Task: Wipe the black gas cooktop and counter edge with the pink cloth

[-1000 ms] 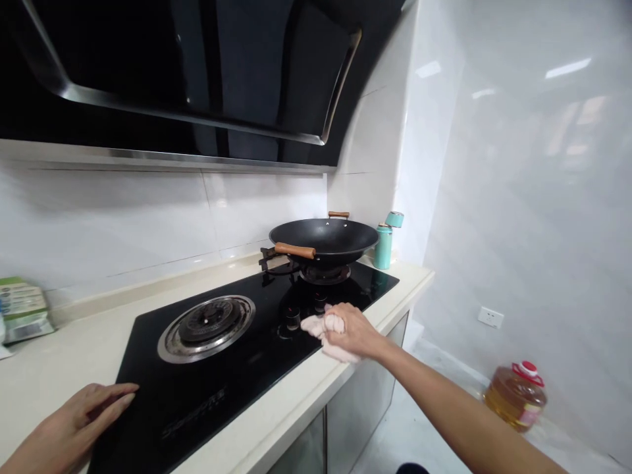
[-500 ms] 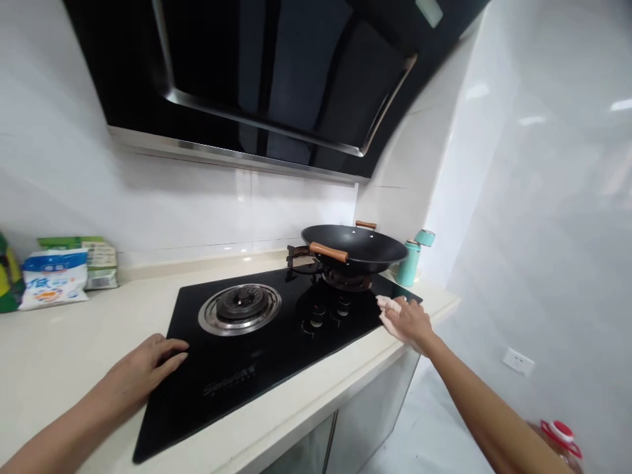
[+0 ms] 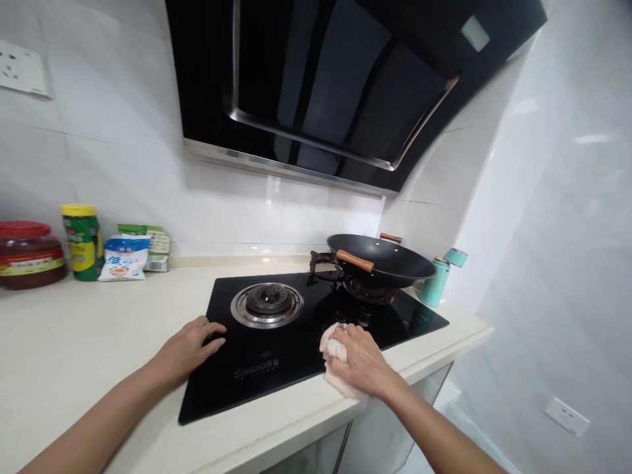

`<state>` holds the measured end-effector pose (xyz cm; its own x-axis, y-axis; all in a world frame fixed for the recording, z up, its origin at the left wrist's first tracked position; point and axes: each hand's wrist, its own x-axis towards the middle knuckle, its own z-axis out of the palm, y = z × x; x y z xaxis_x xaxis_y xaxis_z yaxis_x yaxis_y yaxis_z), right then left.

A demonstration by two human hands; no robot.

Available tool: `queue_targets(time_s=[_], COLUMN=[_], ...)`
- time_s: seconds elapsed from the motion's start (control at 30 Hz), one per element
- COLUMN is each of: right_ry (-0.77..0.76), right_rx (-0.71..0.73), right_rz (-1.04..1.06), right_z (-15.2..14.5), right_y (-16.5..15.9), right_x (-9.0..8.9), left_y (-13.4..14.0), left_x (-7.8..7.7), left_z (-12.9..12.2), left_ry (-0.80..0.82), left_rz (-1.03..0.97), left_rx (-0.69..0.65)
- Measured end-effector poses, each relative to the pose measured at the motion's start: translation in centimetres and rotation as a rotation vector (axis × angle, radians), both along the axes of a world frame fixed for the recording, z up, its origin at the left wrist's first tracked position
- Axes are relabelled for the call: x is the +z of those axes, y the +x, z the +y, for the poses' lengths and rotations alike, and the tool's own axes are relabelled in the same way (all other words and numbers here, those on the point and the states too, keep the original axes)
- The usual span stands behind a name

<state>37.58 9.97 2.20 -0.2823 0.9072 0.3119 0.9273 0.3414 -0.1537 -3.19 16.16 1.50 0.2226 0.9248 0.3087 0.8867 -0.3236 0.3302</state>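
Note:
My right hand (image 3: 363, 361) is closed on a crumpled pale pink cloth (image 3: 334, 349), pressed against the front edge of the black glass gas stove (image 3: 296, 359). Part of the cloth hangs over the pale countertop rim. My left hand (image 3: 190, 349) rests at the stove's left edge with thumb and forefinger apart, holding nothing. Between the hands and the wall is the bare left burner (image 3: 267, 304). A black wok (image 3: 382, 257) with wooden handles sits over the right burner. The control knobs (image 3: 364, 317) are just beyond my right hand and partly hidden.
A black range hood (image 3: 316, 85) overhangs the stove. Right of the wok stands a teal flask (image 3: 435, 283) with its cap tilted. Along the left wall are a red-lidded jar (image 3: 30, 255), a green bottle with a yellow cap (image 3: 83, 243) and a blue-and-white packet (image 3: 124, 258).
My right hand has slid the cloth leftward along the stove's front, from the right corner to before the knobs. My left hand stays at the left edge. The view has turned left.

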Motion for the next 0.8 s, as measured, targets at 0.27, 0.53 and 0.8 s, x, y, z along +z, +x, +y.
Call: queue_targets(time_s=[0.27,0.53,0.8], right_ry=[-0.127,-0.15,-0.24], right_rx=[-0.049,-0.273,-0.296], right_rz=[-0.051,-0.041,-0.044], right_z=[3.5,11.3,18.6], right_y=[-7.5,-9.5,-7.0], right_x=[2.6,2.8,3.0], left_y=[0.6,0.4,0.9], left_x=[1.0,0.3,0.0], left_z=[-1.1,-1.7,-2.6], left_ry=[-0.046,-0.005,0.098], left_rz=[0.009,-0.016,0.06], left_rx=[0.003,-0.027,-0.069])
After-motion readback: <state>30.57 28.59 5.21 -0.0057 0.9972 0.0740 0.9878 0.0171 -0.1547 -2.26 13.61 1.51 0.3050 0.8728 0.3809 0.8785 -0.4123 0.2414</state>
